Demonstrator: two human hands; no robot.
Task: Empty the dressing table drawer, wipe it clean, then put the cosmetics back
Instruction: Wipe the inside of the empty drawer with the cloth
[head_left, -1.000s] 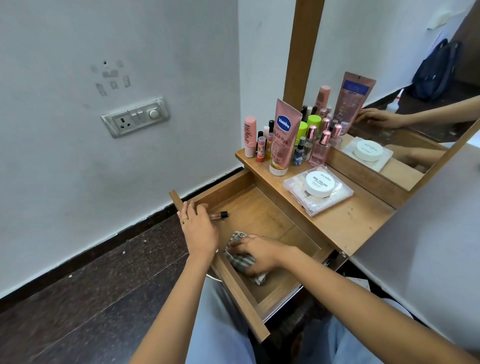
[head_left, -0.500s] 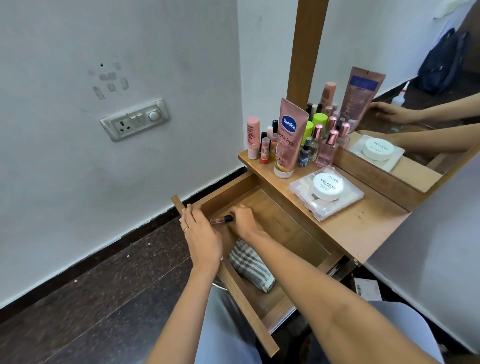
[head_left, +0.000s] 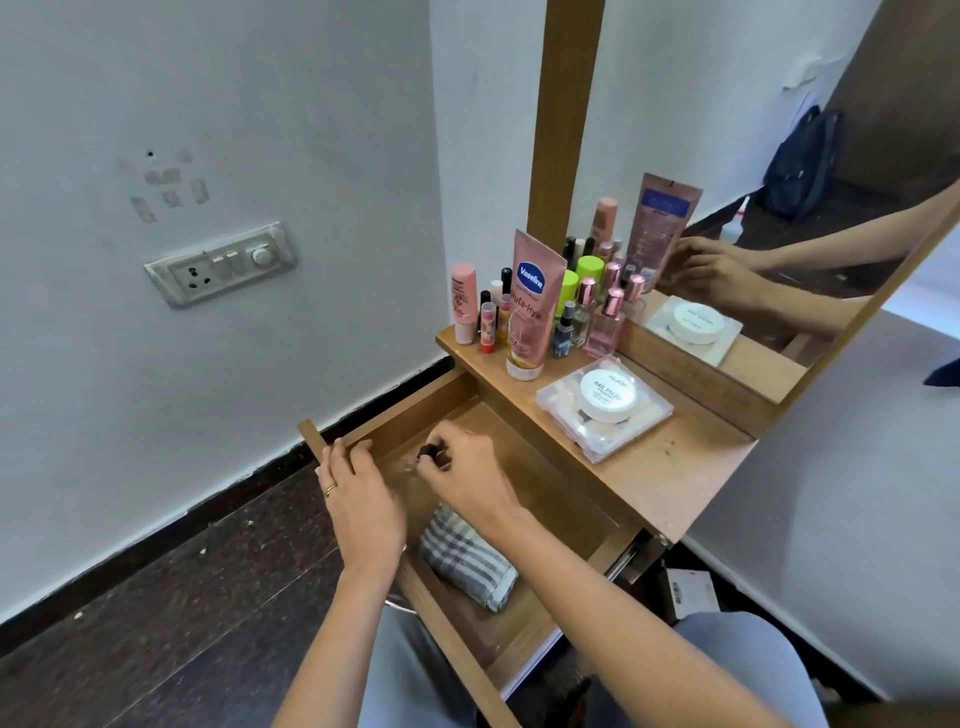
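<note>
Drawer (head_left: 524, 618) holds cloth (head_left: 467, 564) at 6 o'clock. Right hand (head_left: 467, 470) pinches vial (head_left: 427, 451), apparently lifted since; left hand (head_left: 361, 501) rests on rim.

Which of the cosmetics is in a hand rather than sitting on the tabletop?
The small dark-capped cosmetic, pinched by the right hand over the open drawer; the others all sit on the tabletop.

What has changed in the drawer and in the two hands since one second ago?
The right hand let go of the striped cloth, moved across the drawer to the left hand and now pinches the black cap of the small tube. The left hand stayed at the drawer's corner; whether it still holds the tube is unclear. The cloth lies in the drawer; the cosmetics on the tabletop did not move.
</note>
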